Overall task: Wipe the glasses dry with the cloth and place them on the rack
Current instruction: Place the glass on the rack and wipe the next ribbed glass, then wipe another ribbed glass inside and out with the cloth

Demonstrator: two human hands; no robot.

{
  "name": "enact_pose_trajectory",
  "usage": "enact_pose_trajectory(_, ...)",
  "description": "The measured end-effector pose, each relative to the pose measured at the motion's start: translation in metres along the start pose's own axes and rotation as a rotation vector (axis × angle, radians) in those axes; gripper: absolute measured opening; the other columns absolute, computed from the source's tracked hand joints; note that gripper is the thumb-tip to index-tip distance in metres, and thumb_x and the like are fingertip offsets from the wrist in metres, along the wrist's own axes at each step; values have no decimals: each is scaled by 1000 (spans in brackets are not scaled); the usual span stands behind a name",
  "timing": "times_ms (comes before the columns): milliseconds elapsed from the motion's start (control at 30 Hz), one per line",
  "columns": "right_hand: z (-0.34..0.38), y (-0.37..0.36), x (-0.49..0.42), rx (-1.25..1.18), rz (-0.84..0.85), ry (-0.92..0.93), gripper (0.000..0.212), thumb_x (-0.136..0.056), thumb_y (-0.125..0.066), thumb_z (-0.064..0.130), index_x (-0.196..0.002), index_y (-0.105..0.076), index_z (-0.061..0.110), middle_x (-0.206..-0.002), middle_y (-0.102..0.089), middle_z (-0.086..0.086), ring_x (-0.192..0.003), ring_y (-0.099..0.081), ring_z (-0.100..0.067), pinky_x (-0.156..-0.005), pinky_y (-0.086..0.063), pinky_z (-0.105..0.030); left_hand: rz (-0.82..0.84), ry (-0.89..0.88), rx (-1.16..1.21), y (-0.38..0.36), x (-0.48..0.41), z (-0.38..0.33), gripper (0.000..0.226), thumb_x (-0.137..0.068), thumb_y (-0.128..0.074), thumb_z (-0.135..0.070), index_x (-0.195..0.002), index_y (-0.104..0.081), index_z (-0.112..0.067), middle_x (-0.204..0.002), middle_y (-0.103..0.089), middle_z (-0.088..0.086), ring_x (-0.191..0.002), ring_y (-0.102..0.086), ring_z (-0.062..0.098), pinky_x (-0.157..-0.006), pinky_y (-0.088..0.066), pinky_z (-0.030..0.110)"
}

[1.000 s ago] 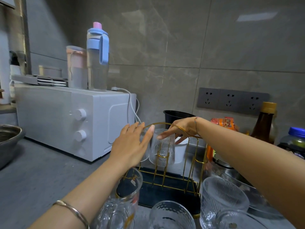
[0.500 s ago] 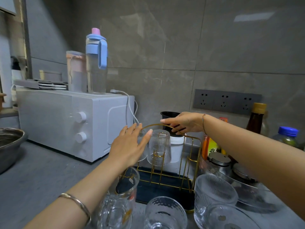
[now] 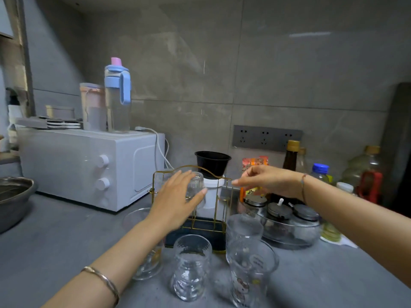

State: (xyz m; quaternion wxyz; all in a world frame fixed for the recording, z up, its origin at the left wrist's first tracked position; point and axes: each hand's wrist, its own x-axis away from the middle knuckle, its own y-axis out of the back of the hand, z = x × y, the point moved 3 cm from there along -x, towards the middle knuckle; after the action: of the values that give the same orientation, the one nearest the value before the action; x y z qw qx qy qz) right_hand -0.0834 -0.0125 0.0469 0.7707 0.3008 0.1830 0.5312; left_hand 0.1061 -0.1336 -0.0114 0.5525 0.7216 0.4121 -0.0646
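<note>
Left hand (image 3: 178, 196) lays near-straight fingers loosely on the upturned glass (image 3: 196, 185) sitting on a far prong of the rack (image 3: 201, 227), right hand (image 3: 266, 181) hovers slack and empty just right of it, so best release gently, check it sits plumb, then fetch a near glass (image 3: 192, 263).

The rack (image 3: 204, 230) stands right of the microwave (image 3: 77, 165), glasses (image 3: 192, 265) before it.

A ribbed glass (image 3: 196, 186) sits upside down on the gold wire rack (image 3: 223, 197), touching the left fingers (image 3: 178, 181); several glasses (image 3: 191, 263) stand upright nearer than them.
</note>
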Motion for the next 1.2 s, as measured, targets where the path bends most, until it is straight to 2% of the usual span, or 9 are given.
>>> enact_pose_trajectory(67, -14, -5, 13, -2, 1, -68, 36, -70, -75, 48, -74, -56, 18, -78, -54, 1, -76, -49, -10, -71, -42, -24, -3, -2, 47, -3, 9, -11, 57, -96, -45, -51, -145, -39, -23, -152, -38, -5, -141, -28, 13, -112, -23, 27)
enact_pose_trajectory(167, -33, -18, 23, 13, -3, -193, 39, -80, -71, 43, -94, -62, 8, -95, -55, -4, -81, -49, -9, -72, -43, -26, 88, 37, 81, -16, 21, -18, 51, -96, -44, -53, -138, -46, -25, -144, -47, -5, -134, -38, 12, -106, -33, 30)
enact_pose_trajectory(267, -46, -32, 27, 38, -35, -290, 73, -78, -70, 49, -135, -47, 10, -135, -44, -5, -123, -44, -22, -100, -43, -41, 229, 77, 125, -35, 34, -20, 52, -96, -41, -56, -137, -49, -26, -142, -50, -7, -130, -45, 11, -104, -38, 31)
enact_pose_trajectory(367, -47, -48, 26, -7, -36, -339, 91, -78, -71, 49, -148, -25, 11, -155, -26, -10, -140, -29, -30, -112, -33, -48, 303, 136, 202, -48, 44, -20, 50, -97, -38, -57, -131, -56, -25, -133, -59, -7, -120, -54, 10, -102, -44, 32)
enact_pose_trajectory(467, -51, -63, 21, -89, -39, -393, 100, -76, -76, 42, -150, -17, 11, -156, -21, -12, -141, -27, -33, -111, -33, -48, 328, 165, 74, -53, 49, -22, 52, -98, -29, -60, -126, -58, -29, -122, -63, -9, -111, -58, 11, -86, -44, 29)
enact_pose_trajectory(567, -51, -73, 17, -36, -43, -389, 86, -83, -71, 35, -148, -22, 6, -156, -25, -13, -141, -28, -29, -113, -29, -39, 326, 158, -23, -56, 50, -23, 58, -98, -19, -62, -120, -61, -29, -108, -66, -8, -101, -60, 13, -77, -39, 29)
enact_pose_trajectory(933, -57, -52, 23, -85, -248, -324, 77, -74, -79, 33, -135, -43, 1, -134, -51, -11, -122, -49, -24, -86, -44, -28, 259, 111, 7, -57, 52, -22, 59, -99, -15, -59, -111, -62, -24, -103, -68, -5, -97, -62, 14, -78, -45, 30)
enact_pose_trajectory(1067, -43, -14, 47, -116, -361, -230, 68, -74, -80, 25, -128, -47, 2, -108, -55, -5, -96, -54, -15, -68, -47, -18, 31, 84, 226, -46, 55, -37, 47, -100, -31, -51, -128, -56, -23, -123, -62, -5, -113, -56, 10, -92, -48, 30)
enact_pose_trajectory(1200, -22, 18, 89, 0, -426, -143, 71, -73, -78, 40, -129, -51, 7, -123, -55, -6, -104, -51, -18, -82, -44, -28, -13, 41, 443, -37, 57, -83, 55, -93, -49, -52, -141, -42, -26, -144, -46, -6, -129, -45, 11, -102, -40, 29)
